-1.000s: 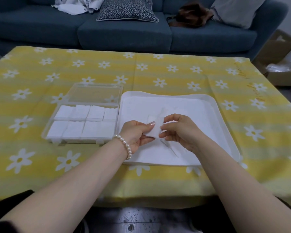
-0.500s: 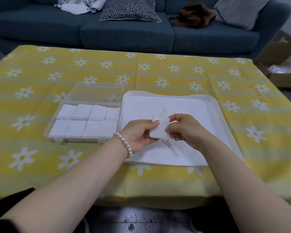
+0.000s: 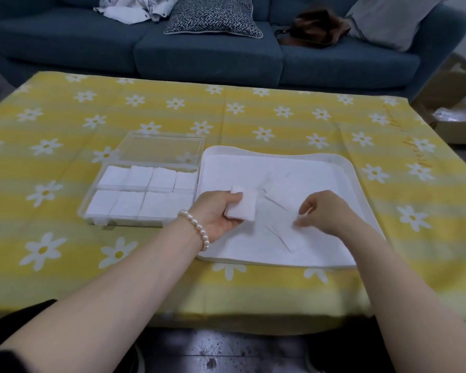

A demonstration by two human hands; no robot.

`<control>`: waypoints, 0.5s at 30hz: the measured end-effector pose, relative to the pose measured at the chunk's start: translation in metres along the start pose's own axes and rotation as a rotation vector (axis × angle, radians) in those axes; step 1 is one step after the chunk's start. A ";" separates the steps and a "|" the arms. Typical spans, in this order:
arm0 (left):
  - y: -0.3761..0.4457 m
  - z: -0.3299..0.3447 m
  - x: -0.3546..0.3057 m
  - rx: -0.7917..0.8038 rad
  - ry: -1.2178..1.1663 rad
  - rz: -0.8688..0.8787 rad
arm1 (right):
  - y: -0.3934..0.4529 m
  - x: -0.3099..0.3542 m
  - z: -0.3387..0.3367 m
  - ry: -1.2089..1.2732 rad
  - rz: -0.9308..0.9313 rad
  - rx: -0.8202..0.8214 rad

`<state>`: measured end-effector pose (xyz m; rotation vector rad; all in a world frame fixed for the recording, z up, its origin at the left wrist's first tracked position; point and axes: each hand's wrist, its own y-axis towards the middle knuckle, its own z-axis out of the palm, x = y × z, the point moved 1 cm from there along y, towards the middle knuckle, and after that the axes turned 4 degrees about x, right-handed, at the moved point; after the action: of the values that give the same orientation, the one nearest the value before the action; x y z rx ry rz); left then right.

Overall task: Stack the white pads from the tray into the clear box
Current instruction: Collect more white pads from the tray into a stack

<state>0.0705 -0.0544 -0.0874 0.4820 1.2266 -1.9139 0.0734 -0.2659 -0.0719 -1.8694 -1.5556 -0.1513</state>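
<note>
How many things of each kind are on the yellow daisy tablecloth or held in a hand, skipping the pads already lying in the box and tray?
clear plastic box, lid open: 1
white plastic tray, shallow: 1
stack of white pads, gripped by the left hand: 1
Total: 3
</note>
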 end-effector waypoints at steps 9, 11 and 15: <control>0.000 0.004 0.013 0.057 0.029 -0.066 | -0.002 0.003 0.021 -0.238 0.069 0.043; 0.001 0.004 0.016 0.056 0.034 -0.067 | -0.001 0.000 0.016 -0.223 0.095 -0.006; 0.002 0.005 0.020 0.056 0.020 -0.065 | -0.003 -0.002 0.004 -0.145 0.113 -0.079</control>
<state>0.0602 -0.0674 -0.0995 0.4975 1.2180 -2.0070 0.0690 -0.2650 -0.0749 -2.0645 -1.5547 -0.0273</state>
